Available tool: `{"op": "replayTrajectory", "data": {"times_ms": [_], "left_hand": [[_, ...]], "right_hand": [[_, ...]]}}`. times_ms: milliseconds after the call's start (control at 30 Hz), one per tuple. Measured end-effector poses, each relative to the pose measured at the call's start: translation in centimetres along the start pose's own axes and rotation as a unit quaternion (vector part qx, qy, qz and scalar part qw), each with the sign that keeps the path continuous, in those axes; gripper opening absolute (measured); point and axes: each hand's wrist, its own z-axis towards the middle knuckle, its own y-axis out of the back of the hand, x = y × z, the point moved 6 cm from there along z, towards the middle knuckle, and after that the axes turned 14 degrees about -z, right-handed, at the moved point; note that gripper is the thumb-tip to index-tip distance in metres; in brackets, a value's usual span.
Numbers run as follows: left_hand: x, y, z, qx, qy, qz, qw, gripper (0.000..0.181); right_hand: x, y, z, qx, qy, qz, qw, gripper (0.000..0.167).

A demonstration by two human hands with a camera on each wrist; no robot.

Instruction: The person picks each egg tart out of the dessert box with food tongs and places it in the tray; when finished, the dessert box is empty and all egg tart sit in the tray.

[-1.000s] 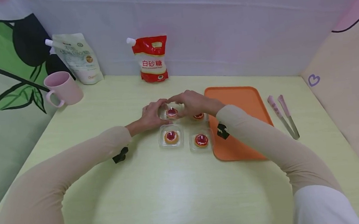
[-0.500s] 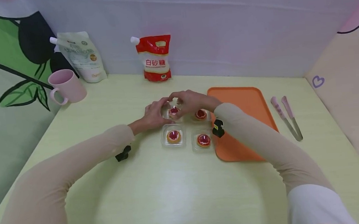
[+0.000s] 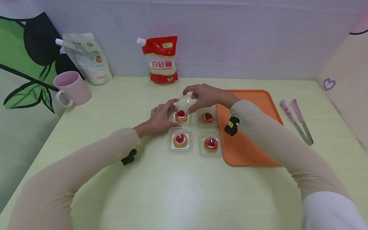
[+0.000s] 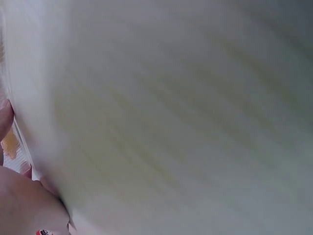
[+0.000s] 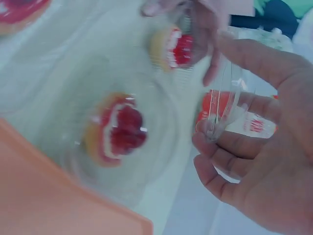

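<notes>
Several small tarts with red topping sit in clear plastic boxes. My left hand (image 3: pixel 160 117) holds the far left box around its sides, with its tart (image 3: pixel 181 115) between thumb and fingers. Over that tart, my right hand (image 3: pixel 206 95) pinches a raised clear lid (image 3: pixel 185 102); the right wrist view shows the lid (image 5: pixel 222 105) on edge between thumb and fingers. Whether the lid is still joined to its box I cannot tell. Beside it stands another boxed tart (image 5: pixel 120 129). Only part of the left hand (image 4: pixel 27 200) shows in the left wrist view.
An orange tray (image 3: pixel 246 149) lies right of the boxes, partly under my right forearm. Farther right are tongs (image 3: pixel 299 122) with pink handles. Along the back stand a red sugar pouch (image 3: pixel 162 60), a pale pouch (image 3: pixel 88 59) and a pink mug (image 3: pixel 72 89).
My right hand has moved up and right, lifting the clear lid off the far left tart. The left hand stays at that box. The whole head view has shifted slightly.
</notes>
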Motion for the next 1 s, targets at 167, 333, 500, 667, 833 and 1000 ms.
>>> {"op": "replayTrajectory", "data": {"times_ms": [167,333,500,667,833,1000], "left_hand": [[-0.2,-0.1,0.3,0.006,-0.009,0.003,0.9999,0.096],[-0.2,0.0,0.4,0.013,-0.015,0.004,0.9998,0.096],[0.3,0.1,0.3,0.033,-0.012,-0.007,0.9994,0.098],[0.7,0.4,0.2,0.060,0.002,-0.040,0.9974,0.098],[0.5,0.9,0.0,0.093,0.003,-0.077,0.9927,0.097],[0.4,2.0,0.1,0.123,0.023,-0.096,0.9875,0.094]], "right_hand": [[-0.8,1.1,-0.7,-0.015,-0.005,0.012,0.9998,0.072],[-1.4,1.0,-1.0,-0.014,-0.015,0.027,0.9994,0.073],[-1.6,0.6,-0.8,-0.017,-0.012,0.037,0.9991,0.073],[-1.4,0.8,-0.8,-0.025,-0.007,0.042,0.9988,0.073],[-1.2,1.1,-0.9,-0.028,-0.014,0.044,0.9985,0.074],[-1.0,1.4,-1.1,-0.037,-0.021,0.060,0.9973,0.074]]}}
